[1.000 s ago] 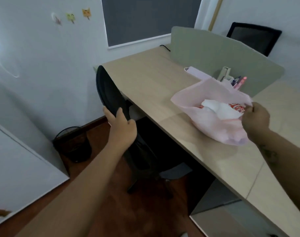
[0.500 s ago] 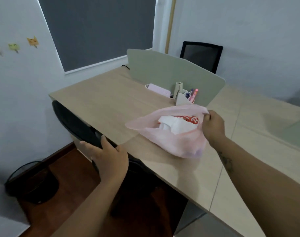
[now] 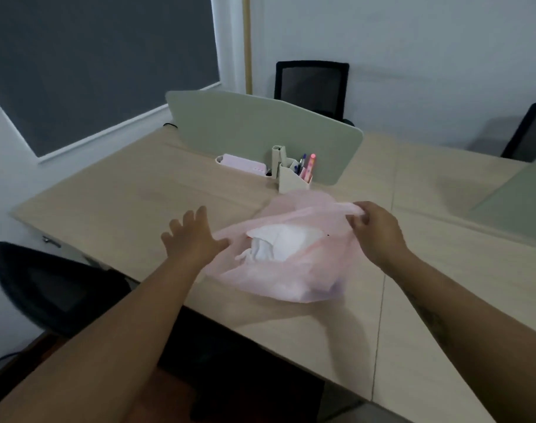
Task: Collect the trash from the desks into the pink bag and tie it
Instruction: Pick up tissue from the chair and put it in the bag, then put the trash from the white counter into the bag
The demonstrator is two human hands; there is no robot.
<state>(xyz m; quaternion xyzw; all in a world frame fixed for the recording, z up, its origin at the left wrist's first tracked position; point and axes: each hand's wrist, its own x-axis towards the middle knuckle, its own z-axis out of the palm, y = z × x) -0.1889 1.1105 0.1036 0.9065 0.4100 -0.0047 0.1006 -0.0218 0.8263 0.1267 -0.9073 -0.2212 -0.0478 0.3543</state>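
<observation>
— Where was the pink bag (image 3: 285, 279) at that moment?

— It lay on the desk (image 3: 123, 203), slumped near the front edge and just this side of the pen holder (image 3: 292, 178); its mouth stood open toward the person, and crumpled paper (image 3: 279, 242) showed white inside it.

— And the hands?

— The right hand (image 3: 379, 236) had the right side of the rim pinched between thumb and fingers, the plastic drawn out into a strip; the left hand (image 3: 193, 239) held nothing, its fingers straight and spread, its thumb at the left edge of the mouth; whether it touched the plastic I could not tell.

— So which step was in hand?

— With paper inside and both hands at the mouth, I judged the collecting about done and the closing about to begin; beyond the bag I saw only the pen holder, a pink case (image 3: 242, 163) beside it and the divider (image 3: 260, 129) behind; more desk ran off to the right, and I could not see all of it.

— What did the next move call for?

— The left hand needed to take its side of the rim as the right had taken its own; then both had to gather the plastic clear of the paper, so nothing got caught in the knot; the film looked thin and slack, so I expected it to slip unless pinched firmly.
</observation>
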